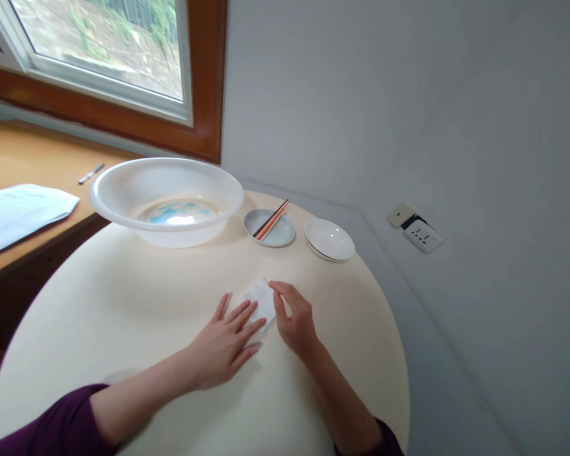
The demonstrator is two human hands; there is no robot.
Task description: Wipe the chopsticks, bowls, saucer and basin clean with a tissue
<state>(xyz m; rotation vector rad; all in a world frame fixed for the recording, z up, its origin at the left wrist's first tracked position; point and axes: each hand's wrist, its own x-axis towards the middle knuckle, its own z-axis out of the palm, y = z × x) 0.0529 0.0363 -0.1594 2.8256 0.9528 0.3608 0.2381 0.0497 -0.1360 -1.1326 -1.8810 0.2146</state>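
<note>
A small folded white cloth (258,297) lies on the round cream table (147,304). My left hand (225,342) rests flat on its near left edge, fingers stretched out and open. My right hand (294,320) sits at the cloth's right edge, its fingers curled and pinching that edge. Both forearms come in from the bottom, in dark purple sleeves.
A large white plastic basin (166,199) stands at the table's far side. Right of it sit a pale blue saucer (269,228) with red chopsticks (271,220) and a stack of white saucers (329,240). Papers (19,212) and a pen (91,173) lie on the wooden ledge at left. A wall socket (422,235) is at right.
</note>
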